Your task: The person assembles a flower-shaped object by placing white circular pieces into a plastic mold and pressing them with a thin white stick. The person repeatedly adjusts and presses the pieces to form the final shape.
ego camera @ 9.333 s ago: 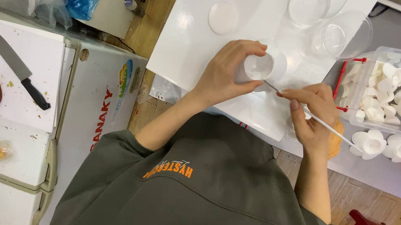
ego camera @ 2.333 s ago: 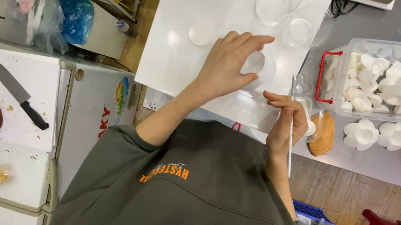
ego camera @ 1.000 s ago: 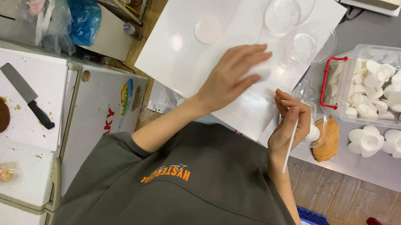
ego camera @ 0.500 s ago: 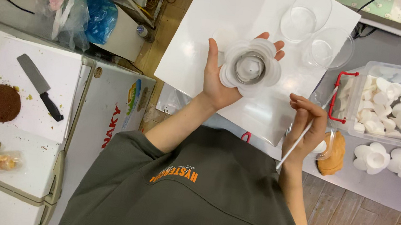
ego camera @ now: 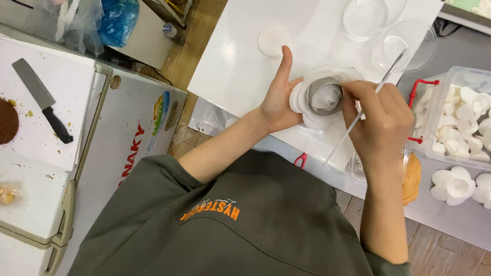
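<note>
Left hand (ego camera: 279,96) cups a white flower (ego camera: 321,97), a ruffled bloom of thin petals wrapped round a small metal ring (ego camera: 324,96), and holds it up just above the white board (ego camera: 235,64). The thumb points straight up along the bloom's left edge; the other fingers sit underneath, out of sight. Right hand (ego camera: 381,119) is closed in a pinch on a thin stick (ego camera: 362,111), fingertips right against the flower's right rim.

The key relation: the flower sits between the two hands, touching both. The stick's long axis runs on a diagonal, lower end down near the board's front edge, upper end rising toward the clear cups (ego camera: 385,19) at the back. It passes just beside the ring rather than through it, as far as can be told. The right hand is the working one; the left only supports.

Off to the right, a clear bin (ego camera: 445,86) holds loose white petals, with two finished blooms (ego camera: 474,186) lying on the grey surface (ego camera: 473,229) in front of it.

Hard to read: which part of the stick meets the petals is covered by the right fingers, and what lies inside the ring is only a pale blur. The flower's underside is hidden by the left palm.
</note>
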